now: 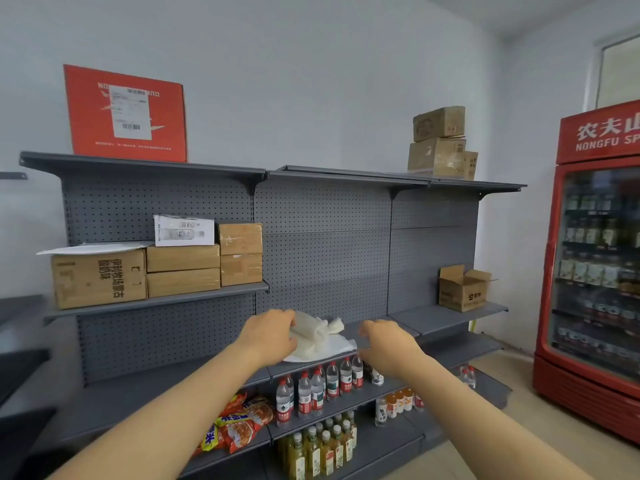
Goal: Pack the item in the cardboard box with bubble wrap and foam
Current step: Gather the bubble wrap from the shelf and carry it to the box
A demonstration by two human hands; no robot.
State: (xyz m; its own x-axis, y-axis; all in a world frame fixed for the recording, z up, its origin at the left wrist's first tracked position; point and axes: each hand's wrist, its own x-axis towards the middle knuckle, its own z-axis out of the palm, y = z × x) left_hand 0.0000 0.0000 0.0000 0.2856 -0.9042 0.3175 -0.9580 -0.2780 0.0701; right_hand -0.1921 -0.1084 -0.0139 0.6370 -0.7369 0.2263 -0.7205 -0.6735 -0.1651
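I am standing at a grey metal pegboard shelf unit point(311, 251), reaching both bare arms toward the middle shelf at the centre of the frame. My left hand point(268, 336) is curling around a rolled white translucent bundle of bubble wrap point(317, 329), which is lying on a flat white foam sheet point(337, 346) on that shelf; whether an item is inside the roll I cannot tell. My right hand point(388, 344) is hovering just right of the bundle with fingers loosely bent, holding nothing, a small gap apart from the wrap. The open brown cardboard box point(462, 289), flaps up, is sitting on a shelf at the right of the frame, well apart from my hands. To do this step well, I judge I should be bringing the right hand onto the loose twisted end so the roll is not unwinding, and lifting wrap and foam together rather than dragging them over the shelf edge, because rows of clear plastic drink bottles with red labels point(332, 379) are standing on the shelf directly below.
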